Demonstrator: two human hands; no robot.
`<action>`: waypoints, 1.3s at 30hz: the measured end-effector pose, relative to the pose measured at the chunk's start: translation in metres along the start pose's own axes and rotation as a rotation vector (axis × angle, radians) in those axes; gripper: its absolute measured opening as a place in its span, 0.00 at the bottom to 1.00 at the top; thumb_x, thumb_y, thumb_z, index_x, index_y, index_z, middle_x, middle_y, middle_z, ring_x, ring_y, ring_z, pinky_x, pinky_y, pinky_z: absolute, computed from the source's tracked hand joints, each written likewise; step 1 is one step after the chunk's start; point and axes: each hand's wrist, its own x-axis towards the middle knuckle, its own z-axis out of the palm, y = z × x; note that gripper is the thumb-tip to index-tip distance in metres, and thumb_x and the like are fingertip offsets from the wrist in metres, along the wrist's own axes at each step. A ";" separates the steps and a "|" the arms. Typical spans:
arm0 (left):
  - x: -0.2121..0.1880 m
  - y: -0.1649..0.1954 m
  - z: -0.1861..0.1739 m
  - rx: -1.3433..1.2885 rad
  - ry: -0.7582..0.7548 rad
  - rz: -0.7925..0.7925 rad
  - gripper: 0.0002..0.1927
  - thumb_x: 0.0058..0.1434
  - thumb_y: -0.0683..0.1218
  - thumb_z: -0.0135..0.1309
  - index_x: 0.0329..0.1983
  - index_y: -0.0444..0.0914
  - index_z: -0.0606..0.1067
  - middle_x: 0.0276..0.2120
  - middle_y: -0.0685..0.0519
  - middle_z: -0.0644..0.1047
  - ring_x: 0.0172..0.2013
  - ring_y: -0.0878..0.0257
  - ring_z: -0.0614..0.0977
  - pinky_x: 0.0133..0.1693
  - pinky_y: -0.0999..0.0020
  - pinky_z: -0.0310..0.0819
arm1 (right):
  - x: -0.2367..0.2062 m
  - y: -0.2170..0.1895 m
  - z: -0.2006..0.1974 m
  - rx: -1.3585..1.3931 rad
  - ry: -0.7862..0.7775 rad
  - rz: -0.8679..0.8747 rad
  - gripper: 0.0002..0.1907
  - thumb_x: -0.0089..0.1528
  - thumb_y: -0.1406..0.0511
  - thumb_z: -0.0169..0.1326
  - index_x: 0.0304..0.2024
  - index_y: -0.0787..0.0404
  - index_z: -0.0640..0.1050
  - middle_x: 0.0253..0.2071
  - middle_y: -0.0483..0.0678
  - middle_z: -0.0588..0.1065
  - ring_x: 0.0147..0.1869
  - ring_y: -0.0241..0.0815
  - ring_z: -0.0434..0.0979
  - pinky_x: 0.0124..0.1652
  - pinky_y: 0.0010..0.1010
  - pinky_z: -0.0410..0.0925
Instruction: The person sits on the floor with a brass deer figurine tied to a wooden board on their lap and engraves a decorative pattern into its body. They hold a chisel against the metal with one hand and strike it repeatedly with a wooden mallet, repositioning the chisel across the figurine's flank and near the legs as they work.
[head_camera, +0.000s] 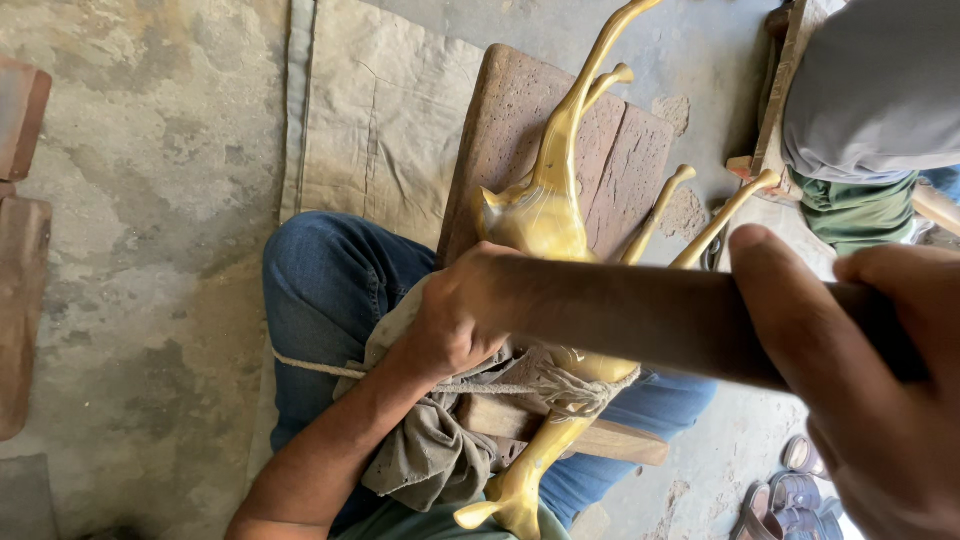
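Note:
A polished brass animal figure (548, 210) lies across my lap and a worn wooden block (620, 165), its thin legs pointing up and away. A frayed rope (570, 388) binds its lower body to a wooden slat. My left hand (455, 320) grips the far end of a long dark bar-shaped tool (640, 315) that lies across the figure's body. My right hand (850, 370) is closed around the near end of the same tool, close to the camera. A grey cloth (425, 450) pads my lap under the figure.
A tan canvas sheet (370, 120) covers the concrete floor beneath the block. Reddish bricks (20, 250) lie at the left edge. Another person in grey and green (865, 120) sits at upper right. Sandals (790, 495) lie at lower right.

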 end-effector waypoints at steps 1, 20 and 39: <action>0.001 0.000 0.000 -0.008 -0.004 -0.003 0.16 0.71 0.44 0.59 0.58 0.40 0.69 0.52 0.50 0.77 0.52 0.61 0.83 0.53 0.68 0.84 | -0.002 -0.001 0.001 -0.017 0.006 -0.005 0.29 0.57 0.76 0.60 0.62 0.63 0.76 0.38 0.58 0.74 0.33 0.48 0.75 0.33 0.40 0.69; 0.003 0.008 -0.001 -0.055 0.045 -0.070 0.07 0.76 0.43 0.52 0.54 0.37 0.70 0.46 0.50 0.75 0.43 0.64 0.81 0.44 0.71 0.81 | -0.022 0.013 0.011 -0.131 -0.257 0.138 0.39 0.54 0.73 0.61 0.70 0.55 0.71 0.34 0.51 0.73 0.29 0.40 0.74 0.30 0.34 0.70; -0.004 0.073 0.024 -0.486 0.593 -0.532 0.22 0.71 0.43 0.56 0.61 0.34 0.61 0.43 0.47 0.76 0.41 0.62 0.83 0.43 0.65 0.86 | -0.044 0.040 0.017 0.098 0.159 0.121 0.22 0.59 0.73 0.66 0.52 0.74 0.72 0.36 0.61 0.72 0.32 0.51 0.77 0.33 0.38 0.72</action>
